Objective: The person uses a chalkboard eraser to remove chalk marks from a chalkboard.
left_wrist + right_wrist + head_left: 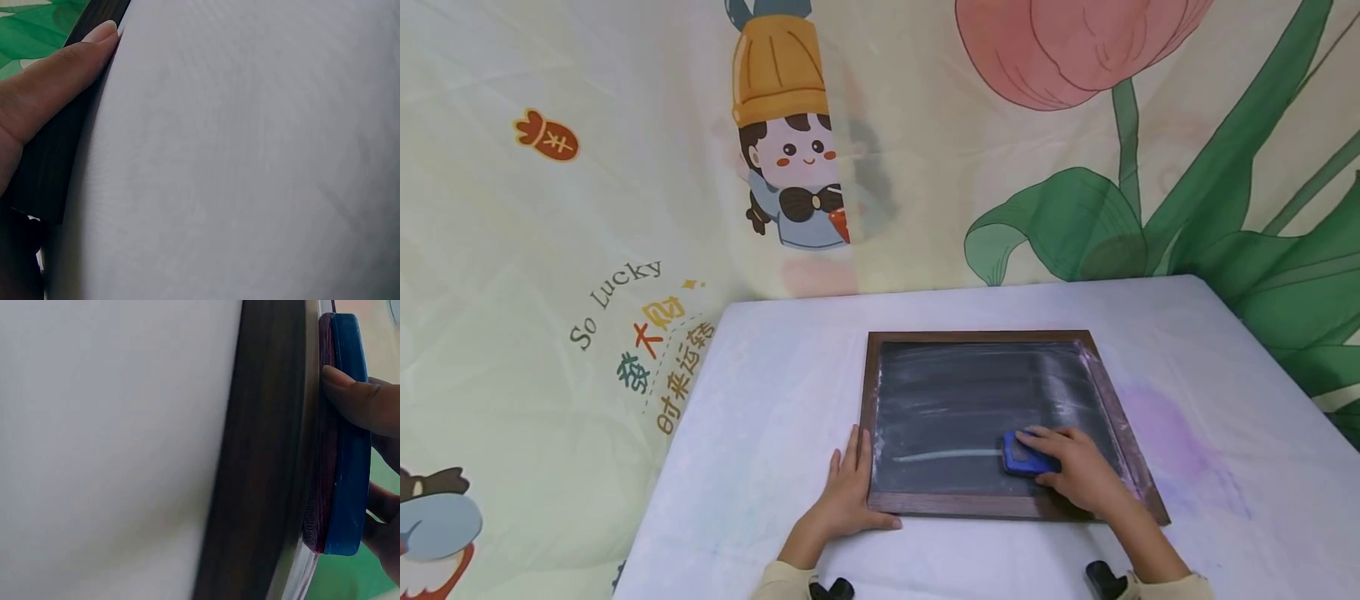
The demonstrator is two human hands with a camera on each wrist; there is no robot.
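Note:
A small blackboard with a brown wooden frame lies on the white-covered table. One pale chalk line crosses its lower part, ending at a blue chalkboard eraser. My right hand grips the eraser and holds it against the board; the right wrist view shows the thumb along the edge of the eraser's dark felt. At the board's lower left corner rests my left hand, fingers straight along the left side. Its thumb lies against the frame's front edge in the left wrist view.
The white tablecloth spreads around the board, with a faint purple patch at right. Behind the table hangs a printed cloth backdrop with a tulip and cartoon figures. Chalk smears mark the upper board.

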